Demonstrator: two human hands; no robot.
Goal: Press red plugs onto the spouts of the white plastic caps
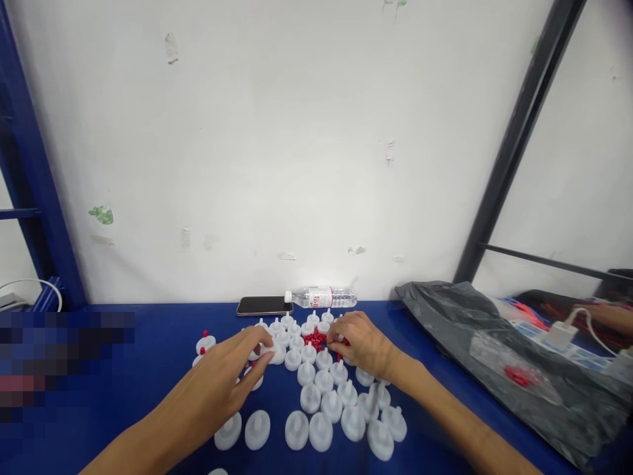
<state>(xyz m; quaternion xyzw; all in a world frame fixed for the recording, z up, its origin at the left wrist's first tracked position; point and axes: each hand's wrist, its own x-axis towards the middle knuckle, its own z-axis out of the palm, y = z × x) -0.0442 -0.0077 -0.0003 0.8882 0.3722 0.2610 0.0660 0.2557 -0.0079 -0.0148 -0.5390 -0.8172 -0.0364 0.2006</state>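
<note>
My left hand point(236, 371) pinches a white nozzle cap point(275, 351) between thumb and fingertips, above the blue table. My right hand point(363, 344) reaches down into a small pile of red tips point(313, 339), its fingers drawn together. Whatever is between those fingertips is hidden. Many white nozzle caps point(324, 381) stand spout-up around and in front of the pile, several partly covered by my hands. Left of my left hand, a white cap with a red tip on its spout point(206, 343) stands beside another like it.
Against the wall lie a phone point(264, 305) and a clear plastic bottle point(324, 297) on its side. At the right, a dark plastic bag point(459, 343) carries a clear pouch with red pieces point(517, 376) and a white charger with a cable point(561, 334). Blue and dark metal posts flank the table.
</note>
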